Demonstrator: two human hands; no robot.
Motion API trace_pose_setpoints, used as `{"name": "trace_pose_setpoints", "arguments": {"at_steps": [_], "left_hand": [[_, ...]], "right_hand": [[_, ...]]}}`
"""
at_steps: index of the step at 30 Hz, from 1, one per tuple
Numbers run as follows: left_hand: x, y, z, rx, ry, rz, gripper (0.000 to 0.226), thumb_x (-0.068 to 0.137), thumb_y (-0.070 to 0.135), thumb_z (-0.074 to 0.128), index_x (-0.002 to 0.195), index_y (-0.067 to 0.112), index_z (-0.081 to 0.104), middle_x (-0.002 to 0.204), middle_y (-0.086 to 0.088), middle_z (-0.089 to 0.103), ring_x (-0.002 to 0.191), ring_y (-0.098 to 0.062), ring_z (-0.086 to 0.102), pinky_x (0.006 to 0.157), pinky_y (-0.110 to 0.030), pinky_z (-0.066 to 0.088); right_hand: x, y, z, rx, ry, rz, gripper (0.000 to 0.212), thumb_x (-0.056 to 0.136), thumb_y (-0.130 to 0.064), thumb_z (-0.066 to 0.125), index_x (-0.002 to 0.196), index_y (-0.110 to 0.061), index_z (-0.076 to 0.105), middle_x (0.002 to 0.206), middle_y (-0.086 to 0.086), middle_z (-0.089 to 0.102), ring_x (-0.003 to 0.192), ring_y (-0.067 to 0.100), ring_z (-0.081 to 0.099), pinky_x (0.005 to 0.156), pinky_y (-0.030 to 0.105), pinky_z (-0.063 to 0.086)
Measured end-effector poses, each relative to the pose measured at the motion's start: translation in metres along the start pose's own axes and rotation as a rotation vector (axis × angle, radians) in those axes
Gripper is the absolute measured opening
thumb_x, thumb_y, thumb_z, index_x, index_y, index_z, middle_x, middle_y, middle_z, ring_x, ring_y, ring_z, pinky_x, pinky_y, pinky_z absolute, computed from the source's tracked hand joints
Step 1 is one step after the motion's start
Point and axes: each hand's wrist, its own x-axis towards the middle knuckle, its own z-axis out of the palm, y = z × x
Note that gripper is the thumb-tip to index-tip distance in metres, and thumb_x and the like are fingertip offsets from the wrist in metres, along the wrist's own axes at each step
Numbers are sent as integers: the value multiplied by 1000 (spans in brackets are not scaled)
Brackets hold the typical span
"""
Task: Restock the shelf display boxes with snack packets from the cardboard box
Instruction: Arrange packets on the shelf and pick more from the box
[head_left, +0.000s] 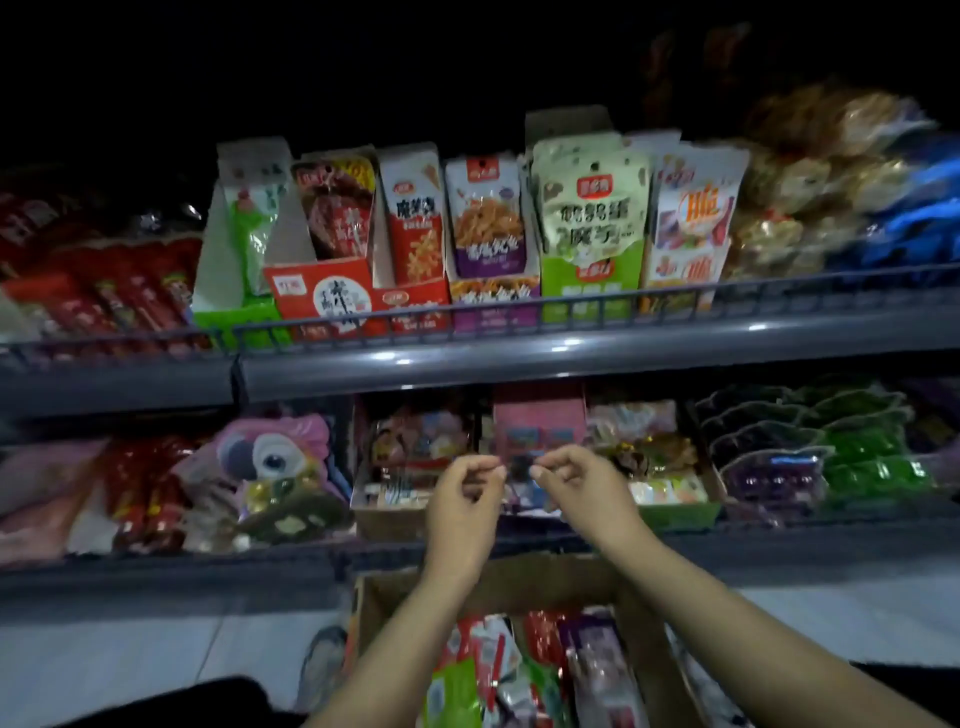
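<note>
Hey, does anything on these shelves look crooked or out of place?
Yes. On the upper shelf, the red display box sits twisted, tilting left out of line with its neighbours. The pale green packet beside them leans forward, crumpled.

Pink parrot-face bag (270, 457) on lower shelf, left; pale tiled floor (156, 660) below shelving.

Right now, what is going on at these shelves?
A person is restocking snacks. Both hands are raised in front of the lower shelf: the left hand and the right hand have curled fingers, thumb meeting fingertips, and seem to hold nothing, though the picture is dim and blurred. Below them an open cardboard box holds mixed snack packets. On the upper shelf, the display boxes stand filled with upright packets.
</note>
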Motion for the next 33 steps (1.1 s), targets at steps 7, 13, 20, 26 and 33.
{"name": "trace_pose_setpoints", "arguments": {"at_steps": [7, 13, 20, 26, 33], "left_hand": [[-31, -138, -16, 172, -121, -375, 21, 87, -1, 58, 76, 16, 62, 76, 4, 62, 74, -13, 57, 70, -20, 44], [-48, -218, -28, 432, -278, -661, 33, 90, 26, 54, 91, -4, 69, 99, -23, 68, 98, -32, 64, 76, -30, 46], [-70, -268, -32, 498, -309, -858, 38, 94, 15, 53, 128, -2, 50, 130, -18, 53, 122, -29, 50, 92, -24, 40], [-84, -294, -32, 393, -187, -951, 27, 88, -3, 56, 113, -10, 58, 119, -26, 59, 113, -35, 56, 90, -30, 43], [-88, -293, -35, 257, -131, -941, 28, 83, -8, 61, 111, -11, 59, 108, -20, 61, 98, -24, 57, 67, -19, 42]], "right_hand": [[-24, 102, 74, -254, -292, 228, 23, 86, -23, 65, 104, -8, 66, 89, 4, 67, 92, 21, 63, 77, 21, 42], [-60, 174, 109, -534, -798, 346, 44, 88, -29, 62, 129, -15, 53, 128, 3, 59, 111, 18, 58, 86, 15, 42], [-79, 210, 164, -395, -868, 512, 48, 90, -30, 61, 135, -15, 48, 123, 10, 62, 95, 17, 60, 68, 17, 41], [-87, 226, 183, -278, -828, 653, 65, 89, -24, 64, 144, -13, 33, 141, 15, 46, 125, 25, 49, 97, 27, 42], [-84, 226, 184, -159, -781, 712, 67, 87, -18, 66, 145, -14, 32, 140, 15, 46, 122, 24, 50, 91, 24, 43]]}}
